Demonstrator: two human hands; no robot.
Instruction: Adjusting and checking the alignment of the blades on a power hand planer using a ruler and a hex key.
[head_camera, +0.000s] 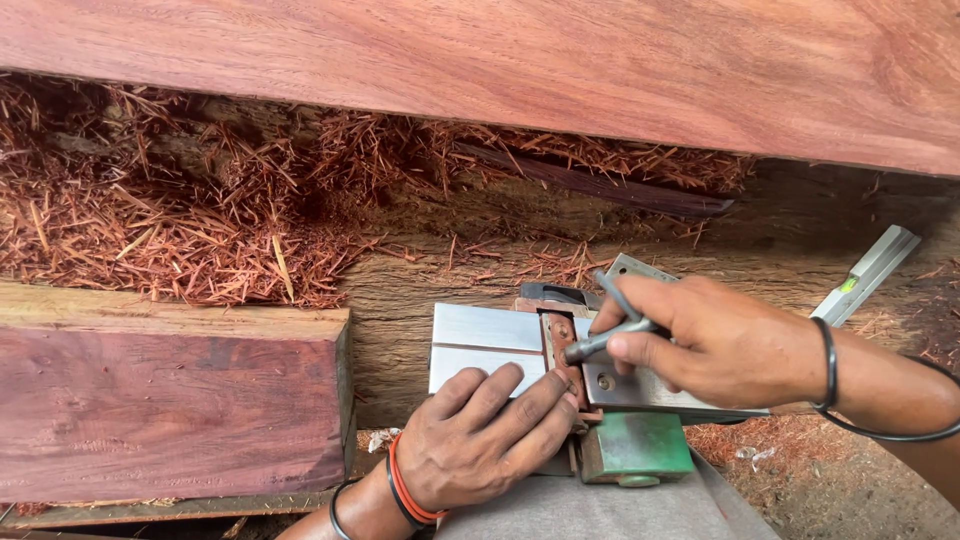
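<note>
**Planer upside down, blade screws under the wrench**

While the electric planer (560, 370) lies sole-up on a grey slab at the bottom centre of the view, just right of the red wood block (170, 400), work goes on at its cutter slot.

- Right hand (700, 345): fingers and thumb pinched around a bent metal key wrench (610, 325), short end down at the drum between the two sole plates. Seems seated on a screw there; the tip itself is too small to confirm.
- Left hand (485, 440): fingers laid flat and close together on the front sole plate, pressing the tool steady. Holds nothing.
- Step, as I read it: loosening or tightening a blade clamp screw. Which way it turns cannot be told.
- Next move would call for a firm turn with the planer held from rocking, fingers clear of the blade edge.

Around: large reddish plank (600, 70) across the top, red shavings (200, 220) heaped on the worn bench, a metal level (865, 275) at right.

Hard to make out:
- Planer body mostly hidden under both hands; only a green housing part shows.
- Blade not visible.
- Black cord at the right wrist runs out of frame.
</note>
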